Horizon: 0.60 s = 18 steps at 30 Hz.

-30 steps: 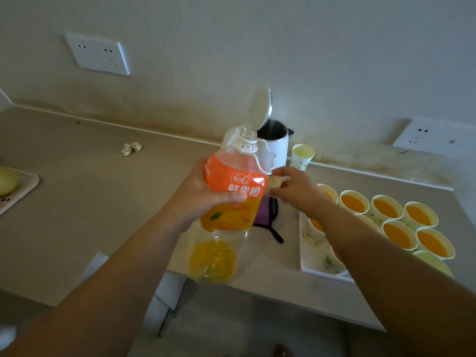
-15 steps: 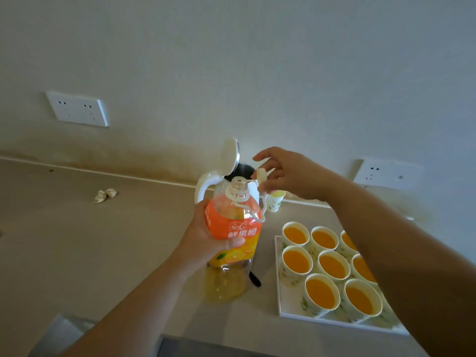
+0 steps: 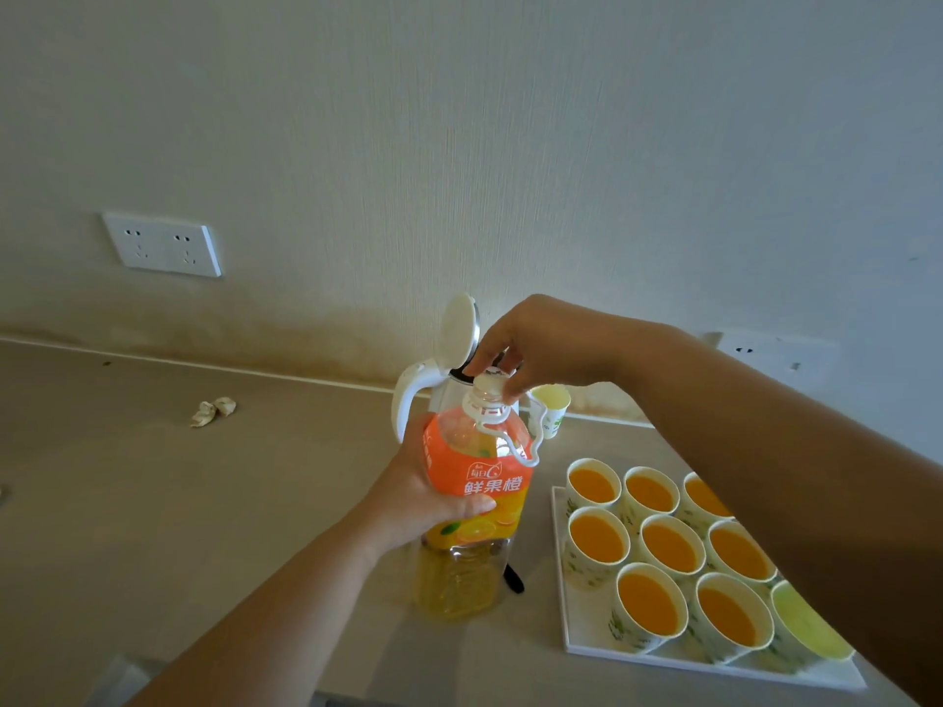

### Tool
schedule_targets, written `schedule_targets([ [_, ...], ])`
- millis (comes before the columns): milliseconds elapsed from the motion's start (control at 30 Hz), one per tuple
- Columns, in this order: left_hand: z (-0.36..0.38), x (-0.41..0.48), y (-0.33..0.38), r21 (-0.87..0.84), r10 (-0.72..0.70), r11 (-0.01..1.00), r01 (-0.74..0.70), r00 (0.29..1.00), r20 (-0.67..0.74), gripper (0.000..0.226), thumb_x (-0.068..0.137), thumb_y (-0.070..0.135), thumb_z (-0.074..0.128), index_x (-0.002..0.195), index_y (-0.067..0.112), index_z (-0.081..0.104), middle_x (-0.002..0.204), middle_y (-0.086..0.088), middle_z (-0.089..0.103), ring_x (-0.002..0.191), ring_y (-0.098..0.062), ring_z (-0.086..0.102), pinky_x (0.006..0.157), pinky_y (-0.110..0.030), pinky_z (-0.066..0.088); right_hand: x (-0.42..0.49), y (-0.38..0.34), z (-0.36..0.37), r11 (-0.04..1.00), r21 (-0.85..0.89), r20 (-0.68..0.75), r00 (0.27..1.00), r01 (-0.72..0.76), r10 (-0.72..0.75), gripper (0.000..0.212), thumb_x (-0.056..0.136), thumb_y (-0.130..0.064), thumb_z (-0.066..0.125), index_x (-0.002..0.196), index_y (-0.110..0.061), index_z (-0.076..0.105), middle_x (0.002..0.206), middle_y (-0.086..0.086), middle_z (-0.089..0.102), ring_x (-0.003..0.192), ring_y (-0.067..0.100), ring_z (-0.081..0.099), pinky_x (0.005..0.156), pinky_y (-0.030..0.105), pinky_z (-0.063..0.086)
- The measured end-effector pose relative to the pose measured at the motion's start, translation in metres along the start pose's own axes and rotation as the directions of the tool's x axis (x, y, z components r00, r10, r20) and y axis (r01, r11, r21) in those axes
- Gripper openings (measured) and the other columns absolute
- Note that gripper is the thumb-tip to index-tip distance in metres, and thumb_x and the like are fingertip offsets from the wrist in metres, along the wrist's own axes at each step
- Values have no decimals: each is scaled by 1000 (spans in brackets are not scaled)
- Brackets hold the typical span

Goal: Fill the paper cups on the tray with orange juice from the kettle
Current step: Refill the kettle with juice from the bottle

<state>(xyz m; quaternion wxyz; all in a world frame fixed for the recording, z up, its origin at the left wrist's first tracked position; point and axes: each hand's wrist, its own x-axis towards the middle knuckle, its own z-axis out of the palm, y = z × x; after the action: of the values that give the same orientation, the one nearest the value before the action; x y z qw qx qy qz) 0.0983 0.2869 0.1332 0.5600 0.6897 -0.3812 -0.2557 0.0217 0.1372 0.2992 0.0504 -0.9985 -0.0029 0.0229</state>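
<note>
With the left hand (image 3: pixel 433 497) wrapped round the orange juice bottle (image 3: pixel 479 482) and the right hand (image 3: pixel 541 344) pinching its cap (image 3: pixel 491 387), a crooked cap could leak, or the right forearm could knock the filled paper cups (image 3: pixel 668 546) on the tray (image 3: pixel 714 661) near the open-lidded kettle (image 3: pixel 408 400)

The white electric kettle (image 3: pixel 456 339) stands behind the clear plastic juice bottle with an orange label (image 3: pixel 474 482), so only its handle, raised lid and a sliver of rim show. Fingertips of the right hand (image 3: pixel 536 344) cover part of the bottle's white screw cap (image 3: pixel 489 387). The right forearm (image 3: pixel 765 451) hides the far right corner of the white rectangular tray (image 3: pixel 581 645), some of the floral paper cups (image 3: pixel 663 548) there and part of a white wall socket (image 3: pixel 755 349). A black object (image 3: pixel 513 579) pokes out behind the bottle's base, unidentifiable. The pale crumpled scrap (image 3: pixel 213 406) on the counter is too small to name.
</note>
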Motion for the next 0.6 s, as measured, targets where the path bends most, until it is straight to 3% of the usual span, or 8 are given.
schedule_targets([
  [100, -1, 2, -2, -4, 3, 1000, -3, 1000, 13, 84, 58, 25, 90, 119, 47, 37, 119, 13, 59, 110, -6, 60, 87, -33, 56, 4, -3, 1, 998, -59, 24, 999, -29, 30, 39, 84, -26, 70, 121, -15, 65, 112, -1, 68, 82, 2, 57, 65, 2, 32],
  [167, -2, 1, -4, -7, 8, 1000, -8, 1000, 3, 84, 56, 25, 90, 119, 43, 37, 119, 11, 59, 110, -7, 60, 87, -34, 56, 8, -4, 5, 995, -76, 40, 997, -64, 67, 35, 86, -37, 65, 109, -11, 69, 93, -1, 71, 64, 4, 63, 60, 5, 36],
  [233, -3, 0, -5, -7, -1, 1000, 1, 1000, -18, 86, 54, 27, 90, 120, 40, 36, 119, 10, 58, 110, -8, 60, 85, -33, 56, 12, -7, 9, 989, -121, 22, 996, -86, 89, 39, 88, -44, 61, 102, -9, 69, 86, 2, 72, 57, 8, 65, 59, 8, 42],
  [300, -6, -2, -6, -8, -14, 1000, 13, 999, -33, 88, 52, 29, 90, 119, 39, 34, 119, 11, 56, 109, -9, 59, 83, -32, 57, 14, -11, 11, 989, -132, 6, 997, -74, 75, 37, 89, -42, 60, 108, -10, 67, 91, 3, 72, 60, 10, 66, 63, 12, 46],
  [400, -10, -6, -6, -7, -21, 1000, 20, 999, -30, 87, 55, 24, 91, 119, 39, 33, 118, 13, 55, 108, -6, 59, 76, -24, 56, 12, -20, 5, 991, -135, 45, 999, 2, 4, 38, 89, -26, 65, 126, -18, 60, 115, 1, 66, 89, 13, 65, 82, 18, 44],
  [467, -9, -8, -5, -5, -15, 1000, 15, 1000, -14, 83, 59, 15, 90, 116, 40, 34, 115, 13, 55, 104, -2, 59, 72, -20, 54, 11, -22, 1, 983, -179, 72, 997, 49, -36, 40, 86, -18, 68, 126, -22, 61, 124, -1, 62, 104, 14, 57, 91, 21, 41],
  [600, -8, -7, -3, -18, -10, 1000, 11, 1000, 10, 82, 58, 13, 90, 114, 40, 35, 114, 13, 56, 102, -1, 60, 72, -20, 54, 11, -28, -3, 954, -283, 96, 993, 99, -75, 41, 85, -11, 69, 123, -24, 64, 127, -1, 59, 110, 14, 53, 96, 24, 41],
])
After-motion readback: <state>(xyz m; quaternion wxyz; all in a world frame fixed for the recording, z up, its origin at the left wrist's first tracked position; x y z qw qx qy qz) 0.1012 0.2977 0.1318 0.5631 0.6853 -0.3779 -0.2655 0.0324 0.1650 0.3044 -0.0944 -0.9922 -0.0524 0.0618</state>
